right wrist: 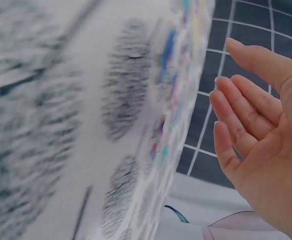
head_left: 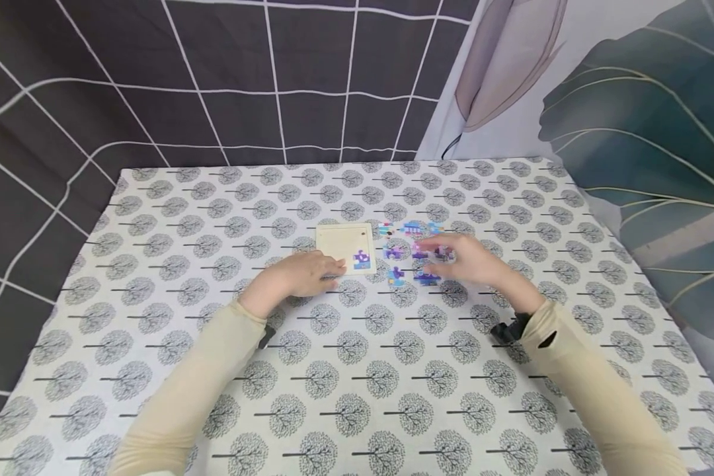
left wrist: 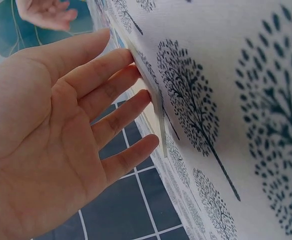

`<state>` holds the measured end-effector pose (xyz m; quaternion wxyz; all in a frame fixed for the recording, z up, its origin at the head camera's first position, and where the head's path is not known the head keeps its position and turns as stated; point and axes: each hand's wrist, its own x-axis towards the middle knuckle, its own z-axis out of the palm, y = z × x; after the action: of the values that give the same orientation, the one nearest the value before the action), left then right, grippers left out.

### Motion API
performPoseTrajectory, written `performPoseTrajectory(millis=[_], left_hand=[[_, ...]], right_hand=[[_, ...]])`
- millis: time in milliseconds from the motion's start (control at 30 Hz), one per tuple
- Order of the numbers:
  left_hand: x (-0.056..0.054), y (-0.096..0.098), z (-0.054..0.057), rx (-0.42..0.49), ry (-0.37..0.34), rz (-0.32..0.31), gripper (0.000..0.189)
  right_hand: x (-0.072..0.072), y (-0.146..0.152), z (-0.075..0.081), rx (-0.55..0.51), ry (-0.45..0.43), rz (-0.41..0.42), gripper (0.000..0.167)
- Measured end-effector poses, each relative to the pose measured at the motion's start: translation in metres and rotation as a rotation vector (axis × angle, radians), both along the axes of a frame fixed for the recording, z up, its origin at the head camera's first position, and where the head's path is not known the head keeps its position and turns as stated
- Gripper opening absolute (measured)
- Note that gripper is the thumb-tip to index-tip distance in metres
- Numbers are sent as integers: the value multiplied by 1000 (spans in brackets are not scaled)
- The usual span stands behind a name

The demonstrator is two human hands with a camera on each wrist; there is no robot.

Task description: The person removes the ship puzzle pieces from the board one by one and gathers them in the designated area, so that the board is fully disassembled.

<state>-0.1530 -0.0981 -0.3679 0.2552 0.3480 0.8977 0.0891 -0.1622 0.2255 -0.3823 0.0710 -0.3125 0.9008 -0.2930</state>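
Observation:
A cream puzzle tray [head_left: 333, 238] lies on the table, with a purple puzzle piece [head_left: 361, 259] in its near right corner. My left hand [head_left: 300, 272] rests at the tray's left edge; in the left wrist view its fingertips touch the tray's side [left wrist: 158, 112], fingers only slightly bent. Over the loose puzzle pieces [head_left: 395, 253] right of the tray hovers my right hand [head_left: 470, 260]. Its thumb and fingers are apart, and the right wrist view shows nothing between them. The hand partly hides some of the pieces.
Several colourful pieces, among them a blue one [head_left: 412, 228] and an orange-and-blue one [head_left: 396, 277], lie spread beside the tray. A white tablecloth [head_left: 357, 396] printed with trees covers the table. Behind it hangs a dark grid-patterned curtain [head_left: 309, 59].

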Motion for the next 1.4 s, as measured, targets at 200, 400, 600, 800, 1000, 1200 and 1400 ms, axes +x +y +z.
performPoseTrajectory(millis=[200, 400, 600, 800, 1000, 1200, 1400], left_hand=[[1, 1, 1, -5, -18, 25, 47], [3, 2, 1, -25, 3, 20, 46], [2, 2, 1, -28, 6, 58, 46], [1, 2, 1, 7, -18, 79, 47], [4, 5, -1, -1, -40, 88, 47], [5, 5, -3, -13, -13, 115, 46], [7, 5, -3, -7, -5, 104, 46]], right_hand=[[-11, -13, 5, 5, -51, -33, 56], [-18, -28, 7, 2, -81, -34, 54], [-27, -45, 10, -27, -78, -3, 53], [-34, -58, 5, -69, -93, 3, 49], [-31, -72, -3, -29, -173, 10, 48], [-31, -88, -8, -12, -236, 52, 49], [-33, -99, -11, 38, -258, 31, 53]])
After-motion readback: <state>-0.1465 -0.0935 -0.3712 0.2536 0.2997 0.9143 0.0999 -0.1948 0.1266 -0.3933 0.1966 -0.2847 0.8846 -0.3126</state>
